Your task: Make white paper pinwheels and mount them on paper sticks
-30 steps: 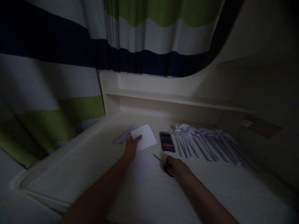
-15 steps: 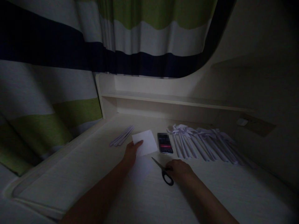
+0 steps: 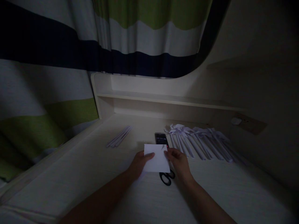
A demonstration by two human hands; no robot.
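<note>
A squarish sheet of white paper (image 3: 156, 161) is held up over the desk between my two hands. My left hand (image 3: 138, 163) grips its left side, thumb lying on the face. At the upper right corner, my right hand (image 3: 179, 160) pinches the paper between thumb and fingers. Beneath the sheet lies a pair of scissors, with only the black handles (image 3: 166, 178) showing; the blades are hidden. Just behind the paper is a phone (image 3: 161, 138), its lower part covered by the sheet.
Several rolled white paper sticks with frilled tops (image 3: 198, 141) lie at the right of the desk. A small bunch of thin folded paper strips (image 3: 119, 137) rests at the left. A shelf (image 3: 163, 99) runs along the back, below a striped curtain (image 3: 144, 40).
My right hand has let go of the scissors, which now lie on the desk, and has taken the paper's right corner. My left hand has brought the paper nearer and to the right.
</note>
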